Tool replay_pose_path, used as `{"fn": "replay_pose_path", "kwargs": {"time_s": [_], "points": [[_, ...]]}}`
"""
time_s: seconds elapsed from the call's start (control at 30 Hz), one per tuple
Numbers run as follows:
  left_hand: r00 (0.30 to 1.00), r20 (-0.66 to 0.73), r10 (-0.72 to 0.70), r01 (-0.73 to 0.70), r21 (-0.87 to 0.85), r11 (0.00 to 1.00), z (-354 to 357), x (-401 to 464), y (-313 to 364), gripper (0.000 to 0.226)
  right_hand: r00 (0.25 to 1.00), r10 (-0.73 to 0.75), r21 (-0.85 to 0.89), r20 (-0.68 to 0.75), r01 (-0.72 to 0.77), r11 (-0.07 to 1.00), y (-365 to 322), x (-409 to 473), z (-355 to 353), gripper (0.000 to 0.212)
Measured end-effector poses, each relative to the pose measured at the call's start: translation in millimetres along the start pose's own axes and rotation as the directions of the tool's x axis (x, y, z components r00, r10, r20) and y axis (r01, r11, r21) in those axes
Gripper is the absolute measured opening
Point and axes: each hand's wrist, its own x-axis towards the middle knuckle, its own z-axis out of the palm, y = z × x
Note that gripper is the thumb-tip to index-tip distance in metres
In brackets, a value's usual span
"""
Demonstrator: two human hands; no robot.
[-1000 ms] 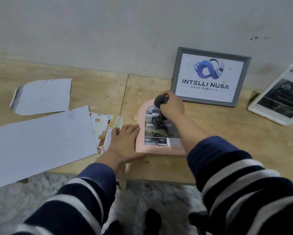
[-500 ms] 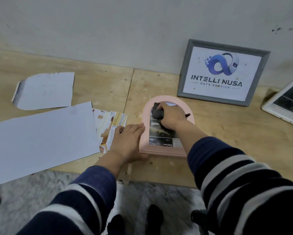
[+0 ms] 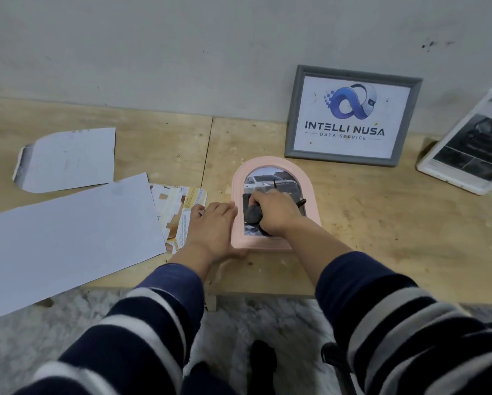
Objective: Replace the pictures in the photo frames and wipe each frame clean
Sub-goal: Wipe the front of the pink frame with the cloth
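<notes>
Currently, the pink arched frame [image 3: 276, 166] is being wiped on the bench [image 3: 381, 223].
Its long axis runs away from the person, arch toward the wall. A dark cloth [image 3: 252, 213] is gripped in the right hand [image 3: 276, 212], seemingly over the lower glass; the left hand [image 3: 213, 226] is pressed flat against the frame's left edge.

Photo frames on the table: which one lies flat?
The pink arched frame, flat under both hands; the grey frame and white frame stand tilted.

Arched frame [image 3: 276, 223] flat on table [image 3: 381, 223], papers [image 3: 68, 229] left, lettered frame [image 3: 350, 115] behind, seemingly against wall [image 3: 210, 52]
</notes>
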Motion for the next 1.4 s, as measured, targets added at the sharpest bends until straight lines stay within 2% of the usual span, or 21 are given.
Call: {"fn": "replay_pose_path", "kwargs": {"time_s": [0.17,0.23,0.27,0.33,0.4,0.47,0.57,0.63,0.67,0.73,0.83,0.9,1.0,1.07,1.17,1.27,1.4], "points": [[1.0,0.008,-0.011,0.011,0.001,1.0,-1.5,-3.4,2.8,0.101,0.997,0.05,0.13,0.062,-0.057,0.99,-1.3,-19.9,0.9,0.031],[1.0,0.016,-0.005,0.005,0.014,1.0,-4.4,-4.0,5.0,0.102,0.986,0.133,0.36,0.105,-0.162,0.919,3.5,-23.7,-6.8,0.028],[1.0,0.024,-0.005,0.005,0.021,1.0,-5.8,-3.9,5.9,0.103,0.972,0.194,0.517,0.133,-0.235,0.823,6.9,-23.6,-11.0,0.03],[0.999,0.039,-0.003,0.003,0.022,1.0,-7.0,-3.2,7.2,0.104,0.92,0.347,0.763,0.181,-0.354,0.54,15.2,-25.7,-19.9,0.027],[0.999,0.044,0.003,-0.004,0.022,1.0,-7.1,-3.0,8.0,0.103,0.837,0.47,0.879,0.28,-0.42,0.224,21.9,-32.0,-29.3,0.021],[0.999,0.044,0.013,-0.015,0.037,0.999,-7.5,-3.1,8.1,0.104,0.819,0.441,0.913,0.368,-0.407,-0.007,25.8,-37.3,-39.1,0.023],[0.999,0.046,0.016,-0.017,0.036,0.999,-7.6,-1.9,10.2,0.104,0.855,0.323,0.912,0.406,-0.353,-0.211,32.0,-35.4,-55.0,0.024],[1.0,0.03,0.006,-0.006,0.009,1.0,-7.5,-0.6,11.8,0.1,0.858,0.308,0.904,0.41,-0.336,-0.265,34.5,-28.2,-66.3,0.025],[1.0,0.015,0.002,-0.002,0.002,1.0,-7.4,0.2,12.1,0.097,0.854,0.326,0.908,0.406,-0.336,-0.251,34.4,-24.0,-71.9,0.025],[1.0,0.0,0.003,-0.003,0.011,1.0,-8.0,2.5,11.7,0.093,0.842,0.416,0.938,0.343,-0.333,-0.1,34.2,-11.7,-78.6,0.021],[1.0,-0.002,-0.003,0.003,0.037,0.999,-6.2,5.2,11.6,0.096,0.837,0.544,0.901,0.056,-0.277,0.333,34.5,13.8,-78.9,0.022],[1.0,-0.011,-0.013,0.014,0.032,0.999,-3.5,4.8,12.1,0.1,0.854,0.508,0.742,-0.111,-0.269,0.614,33.2,31.0,-73.3,0.032],[1.0,-0.021,-0.016,0.016,0.006,1.0,0.9,4.1,11.6,0.104,0.884,0.405,0.426,-0.235,-0.281,0.86,25.7,49.8,-60.5,0.033],[0.999,-0.036,-0.005,0.005,0.0,1.0,1.2,5.3,10.7,0.103,0.914,0.329,0.191,-0.237,-0.288,0.938,24.1,55.8,-47.0,0.029],[0.998,-0.061,0.019,-0.019,0.002,1.0,-1.7,7.5,9.1,0.098,0.963,0.215,-0.059,-0.164,-0.227,0.972,26.0,54.0,-25.2,0.033],[0.998,-0.054,0.02,-0.018,0.03,0.999,-3.1,9.1,8.2,0.097,0.977,0.161,-0.176,-0.138,-0.184,0.967,30.4,54.0,-24.5,0.033],[0.999,-0.042,0.008,-0.006,0.044,0.999,-2.8,9.9,9.3,0.1,0.987,0.147,-0.232,-0.069,-0.159,0.96,36.9,50.8,-32.0,0.033]]}}
